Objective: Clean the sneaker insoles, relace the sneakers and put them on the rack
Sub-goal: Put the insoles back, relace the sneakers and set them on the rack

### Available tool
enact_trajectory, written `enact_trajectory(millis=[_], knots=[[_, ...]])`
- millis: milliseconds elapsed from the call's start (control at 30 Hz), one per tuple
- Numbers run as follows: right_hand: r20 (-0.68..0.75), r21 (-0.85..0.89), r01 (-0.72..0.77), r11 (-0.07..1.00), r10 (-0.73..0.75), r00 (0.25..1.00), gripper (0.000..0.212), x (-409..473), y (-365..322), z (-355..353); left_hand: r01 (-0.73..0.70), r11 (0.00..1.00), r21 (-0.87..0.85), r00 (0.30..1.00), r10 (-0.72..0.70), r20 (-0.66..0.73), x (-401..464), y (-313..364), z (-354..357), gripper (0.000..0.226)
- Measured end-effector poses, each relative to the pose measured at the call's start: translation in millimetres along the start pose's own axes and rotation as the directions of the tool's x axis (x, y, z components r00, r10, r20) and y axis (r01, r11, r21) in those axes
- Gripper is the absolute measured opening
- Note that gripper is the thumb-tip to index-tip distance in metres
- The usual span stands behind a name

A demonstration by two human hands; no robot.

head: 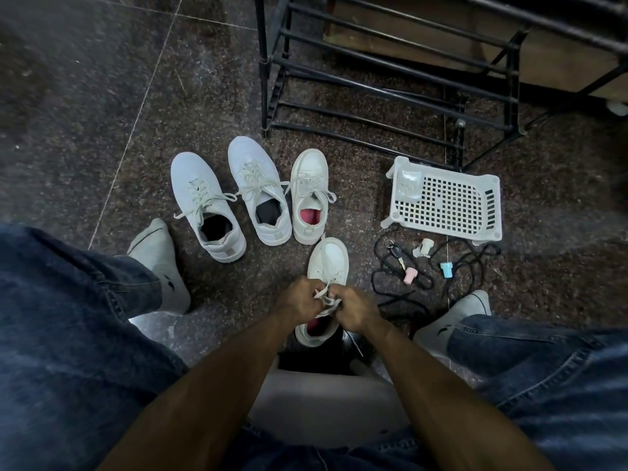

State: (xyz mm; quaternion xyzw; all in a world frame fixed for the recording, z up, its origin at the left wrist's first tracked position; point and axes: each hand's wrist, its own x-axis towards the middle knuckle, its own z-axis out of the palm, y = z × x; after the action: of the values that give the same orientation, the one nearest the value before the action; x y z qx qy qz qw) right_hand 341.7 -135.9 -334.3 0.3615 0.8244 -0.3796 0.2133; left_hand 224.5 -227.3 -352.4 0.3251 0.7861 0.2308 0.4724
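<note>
A white sneaker (329, 263) with a pink insole lies on the floor between my feet, toe pointing away. My left hand (299, 299) and my right hand (353, 311) both pinch its white lace (324, 297) over the tongue. Its mate (310, 195), also with a pink insole, stands laced further out. Left of that stand two pale sneakers with dark insoles, one in the middle (258, 190) and one at the far left (205, 205). The black metal shoe rack (390, 69) stands beyond them at the top right.
A white plastic basket (445, 202) lies upside down right of the sneakers. In front of it lie black laces (401, 294), a key (396, 254) and small pink, blue and white caps. My socked feet rest on the dark stone floor on either side.
</note>
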Motion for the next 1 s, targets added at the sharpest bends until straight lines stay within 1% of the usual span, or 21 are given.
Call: enact_trajectory(millis=[100,167,200,267,300,333,367,400,433,500,567,633,667,733,800,867,933,967,1000], knots=[[0.032,0.014,0.006,1.000,-0.006,0.999,0.015,0.4,0.1,2.4,0.003,0.999,-0.048,1.000,-0.004,-0.004,0.4,-2.9,0.1,0.008],[0.030,0.180,-0.047,0.983,0.042,0.999,0.020,1.6,1.5,1.9,0.055,0.990,-0.133,0.998,-0.055,0.006,3.6,-4.6,-0.5,0.020],[0.019,0.303,-0.087,0.949,0.085,0.996,0.022,3.1,1.4,0.0,0.097,0.977,-0.191,0.995,-0.097,0.011,5.0,-4.9,-1.5,0.026],[0.016,0.444,-0.211,0.871,0.228,0.974,0.017,5.9,-1.7,-7.0,0.207,0.939,-0.275,0.978,-0.210,0.019,9.6,-4.8,-2.3,0.029],[0.012,0.475,-0.254,0.842,0.283,0.959,0.012,8.6,-2.9,-9.5,0.256,0.915,-0.312,0.965,-0.262,0.023,11.9,-4.5,-3.2,0.025],[0.013,0.486,-0.288,0.825,0.323,0.946,0.013,12.4,-3.1,-10.2,0.294,0.884,-0.363,0.951,-0.308,0.022,14.4,-4.5,-3.5,0.017],[0.010,0.471,-0.305,0.827,0.341,0.940,0.018,14.8,-3.5,-10.7,0.320,0.854,-0.410,0.937,-0.349,0.004,17.6,-5.0,-3.2,0.008],[0.011,0.431,-0.319,0.844,0.349,0.937,0.024,17.2,-3.8,-10.0,0.331,0.833,-0.444,0.926,-0.376,-0.015,19.4,-4.4,-2.8,0.006],[0.008,0.380,-0.332,0.864,0.356,0.935,0.029,17.1,-5.5,-10.3,0.341,0.833,-0.436,0.920,-0.391,-0.028,19.9,-3.6,-2.2,0.012],[0.038,0.320,-0.371,0.872,0.380,0.924,0.034,15.8,-8.3,-8.6,0.364,0.867,-0.340,0.915,-0.401,-0.044,16.8,-1.9,-0.7,0.027],[0.062,0.256,-0.395,0.882,0.393,0.917,0.040,15.5,-9.8,-7.7,0.394,0.885,-0.246,0.906,-0.419,-0.056,15.2,-3.2,2.8,0.028],[0.063,0.187,-0.395,0.899,0.390,0.918,0.046,19.6,-8.9,-6.2,0.414,0.885,-0.216,0.900,-0.433,-0.050,16.5,-4.4,3.5,0.031],[0.067,0.175,-0.400,0.899,0.395,0.916,0.045,21.9,-8.4,-6.1,0.419,0.886,-0.201,0.900,-0.434,-0.040,18.6,-5.6,4.5,0.033],[0.082,0.190,-0.410,0.892,0.402,0.912,0.036,25.0,-9.5,-7.2,0.426,0.881,-0.208,0.899,-0.438,-0.016,20.9,-5.5,4.0,0.035],[0.137,0.325,-0.462,0.825,0.443,0.886,0.025,25.6,-11.5,-8.6,0.456,0.846,-0.277,0.881,-0.474,0.002,22.2,-6.5,3.2,0.034],[0.218,0.480,-0.519,0.707,0.477,0.852,0.017,24.2,-12.8,-8.3,0.491,0.772,-0.403,0.857,-0.511,0.064,22.0,-7.4,0.4,0.029],[0.286,0.561,-0.540,0.627,0.466,0.837,0.013,21.3,-11.7,-9.5,0.513,0.714,-0.476,0.846,-0.514,0.141,20.3,-7.0,-4.2,0.009],[0.311,0.585,-0.541,0.604,0.449,0.838,0.014,18.6,-11.4,-11.1,0.521,0.696,-0.493,0.845,-0.504,0.180,18.5,-5.9,-5.9,0.006],[0.334,0.603,-0.540,0.588,0.428,0.840,0.014,15.7,-11.6,-13.0,0.522,0.681,-0.514,0.846,-0.488,0.214,16.8,-5.5,-7.0,0.009]])
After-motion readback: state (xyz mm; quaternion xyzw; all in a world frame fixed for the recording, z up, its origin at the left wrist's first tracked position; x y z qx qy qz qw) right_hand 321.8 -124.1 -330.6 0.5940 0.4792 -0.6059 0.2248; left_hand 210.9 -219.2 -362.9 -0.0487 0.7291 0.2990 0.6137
